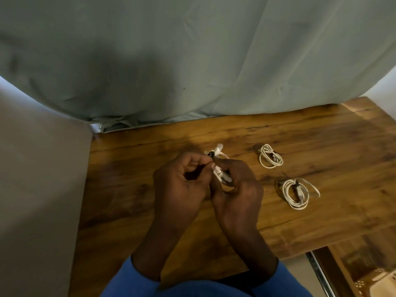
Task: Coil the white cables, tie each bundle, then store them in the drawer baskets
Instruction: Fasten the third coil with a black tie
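Observation:
Both hands meet over the middle of the wooden table. My right hand grips a coiled white cable bundle, whose loops stick out above the fingers. My left hand pinches a small dark tie at the top of that bundle. Two more coiled white cables lie on the table to the right: a smaller one farther back and a larger one nearer, with a dark tie around it.
A grey-green sheet hangs over the table's far edge. A beige surface borders the table on the left. At the lower right an open drawer holds a white perforated basket.

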`<state>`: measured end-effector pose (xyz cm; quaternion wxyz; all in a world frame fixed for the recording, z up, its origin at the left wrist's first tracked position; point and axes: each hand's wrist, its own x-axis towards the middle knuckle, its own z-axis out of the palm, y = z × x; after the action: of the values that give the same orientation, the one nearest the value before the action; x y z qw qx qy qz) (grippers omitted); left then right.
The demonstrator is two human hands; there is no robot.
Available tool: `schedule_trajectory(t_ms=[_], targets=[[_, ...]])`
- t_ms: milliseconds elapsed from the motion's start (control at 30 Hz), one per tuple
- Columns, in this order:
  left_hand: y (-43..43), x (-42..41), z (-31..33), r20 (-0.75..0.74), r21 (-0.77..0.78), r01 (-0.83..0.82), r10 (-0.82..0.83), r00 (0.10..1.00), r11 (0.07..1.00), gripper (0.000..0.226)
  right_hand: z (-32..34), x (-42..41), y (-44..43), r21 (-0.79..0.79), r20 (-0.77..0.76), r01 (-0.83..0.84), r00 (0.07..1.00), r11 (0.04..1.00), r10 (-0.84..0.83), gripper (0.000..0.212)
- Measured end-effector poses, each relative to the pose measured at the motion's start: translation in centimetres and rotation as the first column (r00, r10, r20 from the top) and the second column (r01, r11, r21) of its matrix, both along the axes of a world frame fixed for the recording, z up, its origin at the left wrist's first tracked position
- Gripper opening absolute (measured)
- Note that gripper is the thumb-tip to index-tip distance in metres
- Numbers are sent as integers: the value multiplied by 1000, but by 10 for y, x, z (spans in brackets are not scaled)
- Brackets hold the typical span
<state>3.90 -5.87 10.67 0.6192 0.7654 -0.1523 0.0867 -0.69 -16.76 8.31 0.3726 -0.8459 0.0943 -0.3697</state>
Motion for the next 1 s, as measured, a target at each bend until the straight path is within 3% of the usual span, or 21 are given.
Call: schedule_trajectory(t_ms=[100,167,267,367,433,700,1000], targets=[[-6,-2,0,-71,-167,-40,29,997,985,23,2,1,-2,-101,74,-3,997,995,11,28],[-5,1,2,-81,-223,-25,7,997,974,29,4,2,-2,-55,79,-46,996,997,51,31],[0,5,4,-80,-258,12,-34,996,966,29,11,1,-4,193,55,-199,980,961,192,36],[8,8,5,-34,-252,48,-58,998,967,35,23,-2,-8,493,100,-358,929,793,357,33],[12,8,5,21,-212,83,-80,997,974,32,28,-2,-13,564,112,-383,913,732,391,26],[22,3,7,344,85,30,-57,937,996,15,37,-1,-28,519,62,-431,880,738,471,17],[18,-9,4,355,-21,-58,62,933,998,15,42,-3,-23,466,14,-406,892,786,453,16]])
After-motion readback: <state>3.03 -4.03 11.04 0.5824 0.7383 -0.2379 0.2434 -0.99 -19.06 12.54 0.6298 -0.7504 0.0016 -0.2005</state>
